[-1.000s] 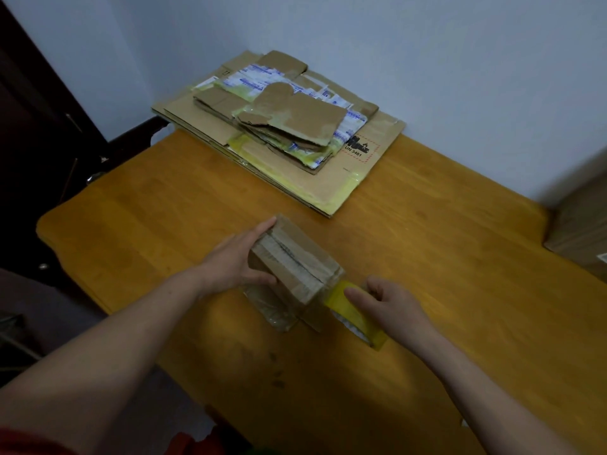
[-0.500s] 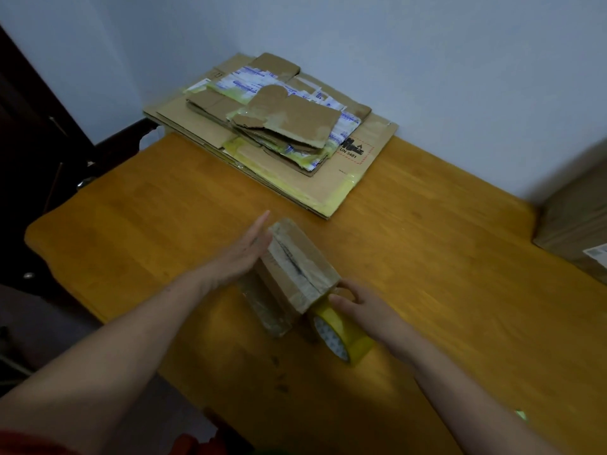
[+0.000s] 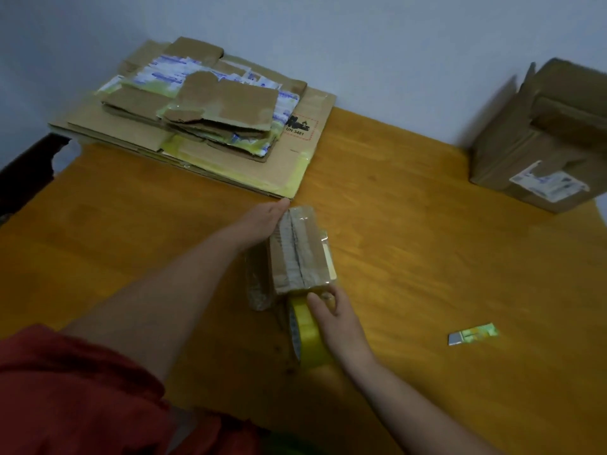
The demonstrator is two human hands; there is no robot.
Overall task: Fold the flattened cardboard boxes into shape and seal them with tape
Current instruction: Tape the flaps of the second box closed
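Centrally on the orange wooden table (image 3: 427, 257) sits the small brown taped cardboard box (image 3: 297, 247). The left hand (image 3: 262, 221) presses its left side with straight fingers, and the right hand (image 3: 338, 320) grips the yellow tape roll (image 3: 308, 339) against its near end.

Loose red sleeve (image 3: 75, 395), wrinkled fabric, forearms (image 3: 157, 290) bare below it

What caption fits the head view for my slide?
Left hand steadies a small cardboard box; right hand holds a yellow tape roll at its near end.
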